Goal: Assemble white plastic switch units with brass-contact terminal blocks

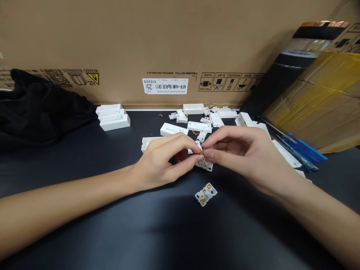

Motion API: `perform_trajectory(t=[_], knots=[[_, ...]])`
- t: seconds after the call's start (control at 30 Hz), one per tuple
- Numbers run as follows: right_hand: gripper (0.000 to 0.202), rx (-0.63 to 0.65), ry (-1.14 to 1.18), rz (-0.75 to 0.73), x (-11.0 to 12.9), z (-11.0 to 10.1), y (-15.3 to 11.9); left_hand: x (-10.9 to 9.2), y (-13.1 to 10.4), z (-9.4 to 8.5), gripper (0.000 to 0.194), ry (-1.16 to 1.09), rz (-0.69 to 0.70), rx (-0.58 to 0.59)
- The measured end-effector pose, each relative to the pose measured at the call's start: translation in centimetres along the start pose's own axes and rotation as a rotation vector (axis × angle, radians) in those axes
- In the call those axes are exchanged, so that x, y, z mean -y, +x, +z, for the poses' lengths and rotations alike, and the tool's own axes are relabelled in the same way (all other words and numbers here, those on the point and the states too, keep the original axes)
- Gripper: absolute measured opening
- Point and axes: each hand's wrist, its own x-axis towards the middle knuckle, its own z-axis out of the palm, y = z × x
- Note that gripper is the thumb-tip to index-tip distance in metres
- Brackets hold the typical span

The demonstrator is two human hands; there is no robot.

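My left hand [165, 157] and my right hand [239, 152] meet at their fingertips above the table. Pinched between them is a small brass piece [201, 153], mostly covered by the fingers. Just below the fingertips lies a white plastic base [205, 165], partly hidden by my hands. Nearer to me, a second white plastic base with brass contacts [206, 194] rests on the dark surface, set at a slant. An open white housing [152, 142] sits behind my left hand, and a white switch cover [173, 129] with a green mark stands farther back.
Three white switch covers [114, 118] sit together at the left by a black cloth [42, 108]. White plastic parts [199, 126] lie scattered at the back. A large cardboard box [120, 45] stands behind. At right are a black cylinder [281, 71], a taped carton [320, 101] and a blue item [308, 147].
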Motion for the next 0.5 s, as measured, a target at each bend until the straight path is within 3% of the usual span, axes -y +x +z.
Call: perform_trajectory(t=[0.23, 0.5], knots=[[0.014, 0.045, -0.083, -0.055, 0.0, -0.4, 0.0, 0.0, 0.2, -0.1, 0.003, 0.023, 0.035, 0.001], [0.005, 0.113, -0.473, -0.341, 0.0, -2.0, 0.0, 0.1, 0.1, 0.1, 0.008, 0.029, 0.030, 0.020]])
